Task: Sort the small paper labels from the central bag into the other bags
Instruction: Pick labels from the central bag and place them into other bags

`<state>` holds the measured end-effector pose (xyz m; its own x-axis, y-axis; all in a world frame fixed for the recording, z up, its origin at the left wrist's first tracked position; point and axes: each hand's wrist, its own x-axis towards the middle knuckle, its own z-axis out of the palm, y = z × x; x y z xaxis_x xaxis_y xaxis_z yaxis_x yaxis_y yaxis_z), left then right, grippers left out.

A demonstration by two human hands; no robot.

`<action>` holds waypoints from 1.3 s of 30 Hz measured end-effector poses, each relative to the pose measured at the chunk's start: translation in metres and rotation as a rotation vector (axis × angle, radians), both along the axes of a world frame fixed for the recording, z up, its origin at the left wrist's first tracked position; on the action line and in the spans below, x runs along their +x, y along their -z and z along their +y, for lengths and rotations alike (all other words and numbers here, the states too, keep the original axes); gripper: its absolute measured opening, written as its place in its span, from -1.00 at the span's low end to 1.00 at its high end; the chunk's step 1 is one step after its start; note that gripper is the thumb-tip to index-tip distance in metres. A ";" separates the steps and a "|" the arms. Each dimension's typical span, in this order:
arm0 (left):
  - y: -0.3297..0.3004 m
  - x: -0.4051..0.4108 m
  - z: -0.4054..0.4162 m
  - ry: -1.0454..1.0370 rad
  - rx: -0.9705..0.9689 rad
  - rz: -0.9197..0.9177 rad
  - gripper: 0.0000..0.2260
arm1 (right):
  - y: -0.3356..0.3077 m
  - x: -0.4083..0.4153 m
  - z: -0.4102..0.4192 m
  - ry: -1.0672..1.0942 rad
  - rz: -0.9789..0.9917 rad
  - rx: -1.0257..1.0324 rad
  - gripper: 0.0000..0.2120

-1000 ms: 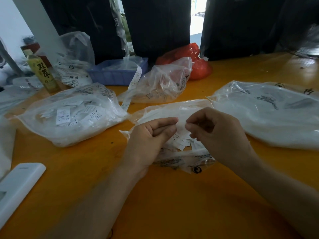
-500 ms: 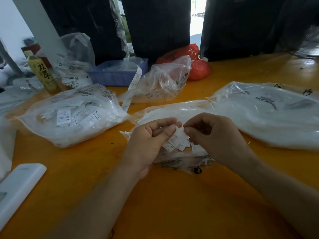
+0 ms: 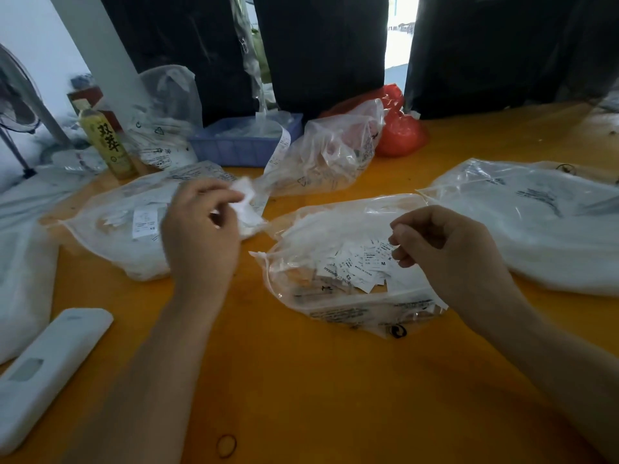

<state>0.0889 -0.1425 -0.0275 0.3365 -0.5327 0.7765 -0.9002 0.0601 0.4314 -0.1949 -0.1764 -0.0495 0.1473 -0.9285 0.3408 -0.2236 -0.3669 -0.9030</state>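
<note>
The left hand (image 3: 201, 229) pinches a small white label (image 3: 246, 195) at its fingertips, over the mouth of the clear bag (image 3: 110, 236) beneath it. The right hand (image 3: 445, 249), fingers curled and holding nothing visible, hovers over the central bag (image 3: 318, 296) of crinkled plastic, paper labels (image 3: 361, 262) just left of its fingertips. Bare orange table (image 3: 301, 380) lies nearer the person.

Bare orange table (image 3: 301, 380) fills the lower centre of the frame, w/ only a rubber band (image 3: 226, 446) at bottom centre and a white remote (image 3: 47, 373) at lower left. Mid-frame is crowded: left bag (image 3: 117, 236), central bag (image 3: 335, 262), right bag (image 3: 536, 222), w/ narrow strips of table between. Upper centre is blocked by blue tray (image 3: 244, 142), bottle (image 3: 107, 142), red bag (image 3: 398, 128).
</note>
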 end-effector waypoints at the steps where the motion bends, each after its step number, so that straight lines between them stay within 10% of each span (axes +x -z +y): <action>1: 0.000 0.018 -0.001 -0.112 0.003 -0.014 -0.79 | 0.000 0.000 0.000 -0.008 -0.005 0.004 -0.90; 8: 0.021 0.080 -0.003 -0.552 0.640 -0.034 -0.75 | 0.001 0.000 0.002 -0.013 0.107 -0.025 -0.90; 16: 0.015 0.064 -0.005 -0.616 0.621 -0.010 -0.52 | 0.002 -0.005 -0.004 0.068 0.742 -0.341 -0.87; 21: 0.013 0.029 -0.005 -0.385 0.319 -0.085 -0.57 | -0.028 -0.037 -0.023 0.421 0.695 -0.580 -0.90; 28: 0.017 -0.051 -0.006 0.199 0.094 -0.241 -0.59 | -0.023 -0.103 -0.052 0.506 1.248 -0.028 -0.77; 39: 0.031 -0.067 0.000 0.458 0.276 -0.225 -0.54 | -0.022 -0.097 -0.052 0.509 1.301 0.027 -0.68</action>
<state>0.0222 -0.1422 -0.0580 -0.1329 -0.7781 0.6139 -0.8802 0.3774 0.2878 -0.2919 -0.2289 -0.0275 -0.0113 -0.9790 0.2034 -0.9987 0.0214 0.0473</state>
